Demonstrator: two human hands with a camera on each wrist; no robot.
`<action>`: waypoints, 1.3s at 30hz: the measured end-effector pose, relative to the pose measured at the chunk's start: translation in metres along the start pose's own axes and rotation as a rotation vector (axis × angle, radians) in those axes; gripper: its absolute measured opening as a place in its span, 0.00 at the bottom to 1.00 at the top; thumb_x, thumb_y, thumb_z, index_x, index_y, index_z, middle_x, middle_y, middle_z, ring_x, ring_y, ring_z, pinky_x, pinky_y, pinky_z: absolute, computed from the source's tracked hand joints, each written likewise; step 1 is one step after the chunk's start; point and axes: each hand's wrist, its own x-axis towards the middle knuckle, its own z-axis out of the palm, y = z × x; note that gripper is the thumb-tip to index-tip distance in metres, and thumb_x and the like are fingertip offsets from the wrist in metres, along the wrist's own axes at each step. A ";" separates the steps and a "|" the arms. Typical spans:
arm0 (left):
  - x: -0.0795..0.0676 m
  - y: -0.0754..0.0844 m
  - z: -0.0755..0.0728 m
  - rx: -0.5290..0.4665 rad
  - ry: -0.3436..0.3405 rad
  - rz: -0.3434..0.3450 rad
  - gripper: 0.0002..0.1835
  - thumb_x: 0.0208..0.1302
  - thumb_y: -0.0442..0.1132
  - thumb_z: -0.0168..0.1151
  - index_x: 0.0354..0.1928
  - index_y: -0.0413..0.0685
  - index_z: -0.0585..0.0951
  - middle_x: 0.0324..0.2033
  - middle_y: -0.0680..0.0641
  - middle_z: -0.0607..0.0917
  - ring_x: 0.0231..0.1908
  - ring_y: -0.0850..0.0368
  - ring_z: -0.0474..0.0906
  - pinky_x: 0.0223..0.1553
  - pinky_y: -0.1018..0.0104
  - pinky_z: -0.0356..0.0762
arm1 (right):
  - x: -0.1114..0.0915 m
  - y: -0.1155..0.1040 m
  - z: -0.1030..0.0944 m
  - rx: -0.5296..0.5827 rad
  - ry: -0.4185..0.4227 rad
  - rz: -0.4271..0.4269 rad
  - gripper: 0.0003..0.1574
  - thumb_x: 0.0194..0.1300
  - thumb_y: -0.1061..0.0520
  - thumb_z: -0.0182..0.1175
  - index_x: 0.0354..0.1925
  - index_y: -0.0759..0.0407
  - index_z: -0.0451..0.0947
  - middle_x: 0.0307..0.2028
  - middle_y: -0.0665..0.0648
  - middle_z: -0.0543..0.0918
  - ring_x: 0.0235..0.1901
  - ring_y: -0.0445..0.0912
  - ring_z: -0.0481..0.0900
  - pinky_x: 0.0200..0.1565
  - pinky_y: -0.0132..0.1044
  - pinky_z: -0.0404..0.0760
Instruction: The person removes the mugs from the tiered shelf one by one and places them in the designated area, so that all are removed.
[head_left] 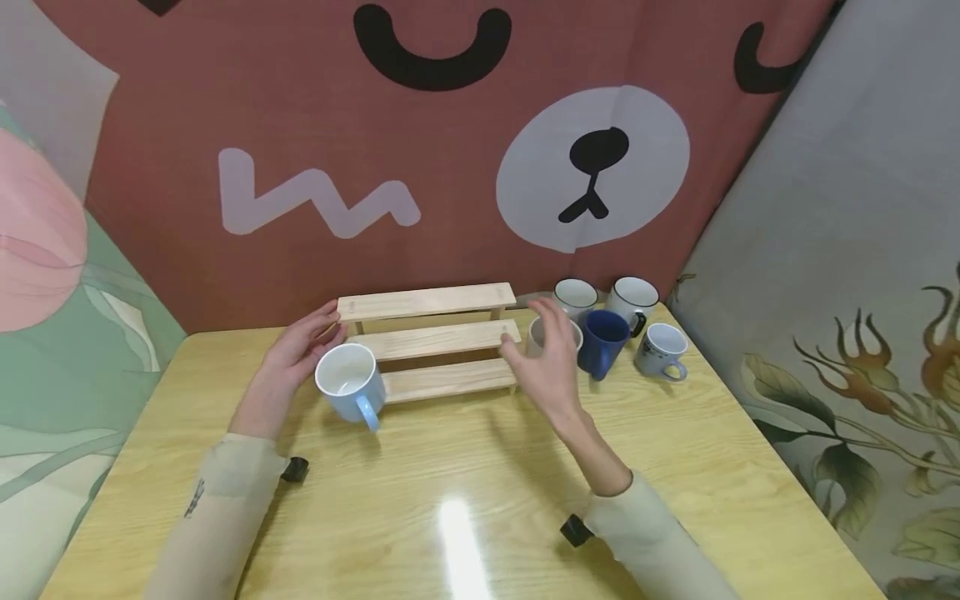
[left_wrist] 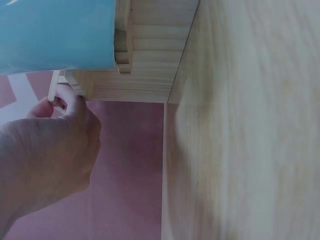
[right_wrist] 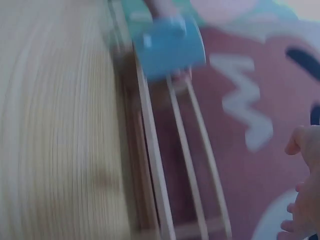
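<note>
A three-tier wooden rack (head_left: 442, 342) stands against the back cloth. My left hand (head_left: 302, 346) pinches the left end of its top board; the left wrist view shows the fingers (left_wrist: 70, 102) curled at that end. A light blue mug (head_left: 352, 392), handle toward me, sits at the left end of the lowest board. My right hand (head_left: 550, 367) is raised by the rack's right end, fingers spread and apart from the boards. Behind it, a pale mug (head_left: 572, 333) is partly hidden. The right wrist view is blurred.
Right of the rack stand a dark blue mug (head_left: 604, 340), two white dark-rimmed mugs, one at the back (head_left: 576, 293) and one farther right (head_left: 634, 297), and a small pale patterned mug (head_left: 663, 350). The wooden table (head_left: 420, 500) meets a brown printed cloth (head_left: 450, 183) behind.
</note>
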 end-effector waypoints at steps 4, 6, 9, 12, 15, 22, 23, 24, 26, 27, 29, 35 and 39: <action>-0.005 0.003 0.005 -0.123 0.061 -0.038 0.26 0.76 0.20 0.45 0.73 0.29 0.62 0.79 0.44 0.51 0.74 0.39 0.54 0.69 0.57 0.62 | -0.017 -0.040 0.039 0.061 -0.199 0.055 0.43 0.58 0.46 0.71 0.69 0.52 0.71 0.69 0.53 0.69 0.68 0.51 0.65 0.66 0.59 0.68; -0.005 0.005 0.006 -0.156 0.094 -0.052 0.26 0.77 0.21 0.45 0.74 0.29 0.61 0.79 0.44 0.51 0.74 0.39 0.54 0.69 0.57 0.63 | -0.027 -0.057 0.062 0.048 -0.332 0.098 0.51 0.56 0.42 0.74 0.73 0.50 0.66 0.72 0.52 0.65 0.69 0.52 0.64 0.66 0.59 0.68; -0.006 0.003 0.004 -0.148 0.066 -0.007 0.25 0.77 0.18 0.40 0.73 0.26 0.60 0.79 0.42 0.50 0.74 0.37 0.52 0.70 0.55 0.62 | -0.040 -0.074 0.094 0.006 -0.482 0.104 0.64 0.53 0.37 0.76 0.78 0.52 0.57 0.75 0.54 0.61 0.70 0.53 0.64 0.66 0.56 0.70; -0.007 -0.004 -0.003 0.069 -0.045 0.150 0.26 0.72 0.11 0.37 0.71 0.20 0.59 0.78 0.34 0.49 0.72 0.30 0.53 0.69 0.51 0.61 | -0.049 -0.083 0.120 -0.025 -0.531 0.098 0.71 0.51 0.33 0.77 0.80 0.55 0.52 0.74 0.56 0.62 0.67 0.53 0.68 0.63 0.52 0.74; -0.006 -0.009 -0.009 0.280 -0.097 0.275 0.27 0.69 0.09 0.41 0.69 0.21 0.62 0.76 0.30 0.52 0.70 0.27 0.57 0.68 0.50 0.63 | -0.053 -0.086 0.139 -0.012 -0.509 0.106 0.71 0.50 0.33 0.78 0.79 0.57 0.52 0.69 0.57 0.68 0.62 0.51 0.72 0.58 0.49 0.79; 0.002 -0.007 -0.007 0.103 -0.038 0.103 0.24 0.72 0.13 0.44 0.68 0.25 0.68 0.76 0.36 0.55 0.69 0.37 0.63 0.68 0.55 0.66 | -0.060 -0.084 0.157 0.033 -0.436 0.066 0.63 0.52 0.38 0.79 0.75 0.56 0.60 0.65 0.56 0.71 0.58 0.48 0.74 0.56 0.44 0.79; 0.005 -0.004 -0.005 -0.016 0.011 0.014 0.23 0.73 0.15 0.44 0.68 0.27 0.70 0.77 0.39 0.55 0.68 0.40 0.66 0.68 0.57 0.66 | -0.060 -0.083 0.157 0.031 -0.428 0.059 0.62 0.52 0.39 0.79 0.75 0.56 0.60 0.65 0.56 0.71 0.58 0.47 0.74 0.56 0.44 0.79; 0.008 -0.001 -0.003 -0.143 0.078 -0.075 0.22 0.75 0.18 0.45 0.67 0.30 0.73 0.77 0.43 0.56 0.67 0.44 0.68 0.68 0.58 0.66 | -0.060 -0.083 0.158 0.031 -0.420 0.052 0.60 0.53 0.40 0.80 0.74 0.56 0.61 0.64 0.56 0.72 0.58 0.47 0.74 0.56 0.44 0.79; 0.014 0.006 0.002 -0.311 0.206 -0.211 0.21 0.77 0.23 0.49 0.68 0.36 0.75 0.76 0.49 0.57 0.63 0.50 0.72 0.67 0.61 0.67 | -0.060 -0.083 0.159 0.031 -0.405 0.040 0.58 0.53 0.42 0.80 0.73 0.56 0.63 0.63 0.56 0.73 0.57 0.47 0.74 0.57 0.43 0.79; 0.017 0.009 0.004 -0.404 0.288 -0.277 0.21 0.77 0.26 0.52 0.69 0.41 0.75 0.75 0.53 0.59 0.60 0.54 0.73 0.67 0.63 0.68 | -0.059 -0.084 0.159 0.035 -0.400 0.035 0.57 0.53 0.43 0.80 0.73 0.56 0.64 0.62 0.55 0.74 0.57 0.47 0.74 0.57 0.43 0.79; 0.020 0.014 0.006 -0.403 0.328 -0.323 0.26 0.76 0.27 0.55 0.73 0.43 0.70 0.75 0.51 0.58 0.59 0.54 0.74 0.67 0.63 0.68 | -0.059 -0.084 0.159 0.041 -0.396 0.027 0.56 0.52 0.44 0.81 0.71 0.55 0.65 0.60 0.54 0.75 0.56 0.46 0.75 0.56 0.42 0.79; 0.022 0.015 0.008 -0.353 0.339 -0.363 0.34 0.75 0.30 0.58 0.78 0.45 0.60 0.72 0.48 0.61 0.59 0.55 0.74 0.66 0.64 0.70 | -0.056 -0.083 0.158 0.043 -0.389 0.014 0.52 0.49 0.45 0.82 0.67 0.56 0.69 0.56 0.52 0.79 0.52 0.43 0.77 0.52 0.38 0.80; 0.026 0.010 0.008 -0.396 0.343 -0.362 0.29 0.75 0.28 0.57 0.75 0.44 0.66 0.72 0.50 0.61 0.55 0.55 0.76 0.65 0.63 0.71 | -0.053 -0.079 0.151 0.053 -0.390 -0.002 0.51 0.47 0.44 0.83 0.65 0.56 0.72 0.52 0.50 0.81 0.48 0.41 0.79 0.48 0.33 0.80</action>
